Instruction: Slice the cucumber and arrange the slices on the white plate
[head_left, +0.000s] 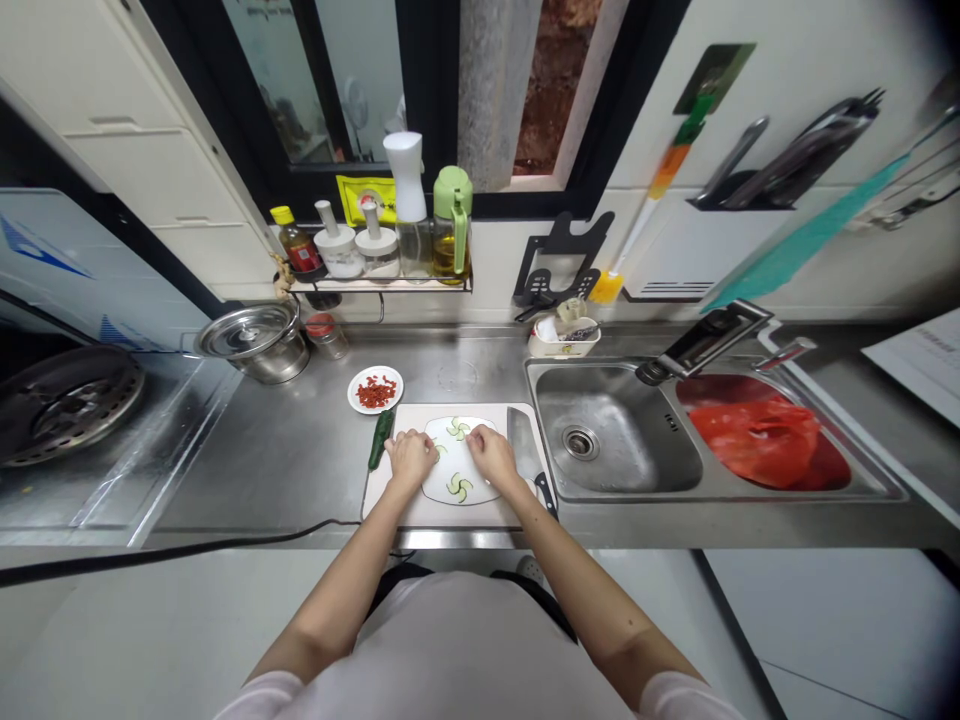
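Observation:
A white plate (461,462) lies on a white cutting board (409,515). On it, thin cucumber slices form pinwheels, one at the far side (457,429) and one at the near side (459,487). My left hand (411,458) is over the plate's left edge, fingers curled beside more cucumber slices (439,453) that it partly covers. At the plate's right side my right hand (493,455) has its fingers pinched together; anything between them is too small to make out. A piece of cucumber (381,440) rests along the board's left edge, and a knife (525,445) lies on the right.
A small white plate of red bits (375,390) stands behind the board. A lidded steel pot (259,340) and a red-lidded jar (327,335) are at back left. To the right is a sink (622,430) with a red plastic bag (757,440). Bottles line a shelf (382,285).

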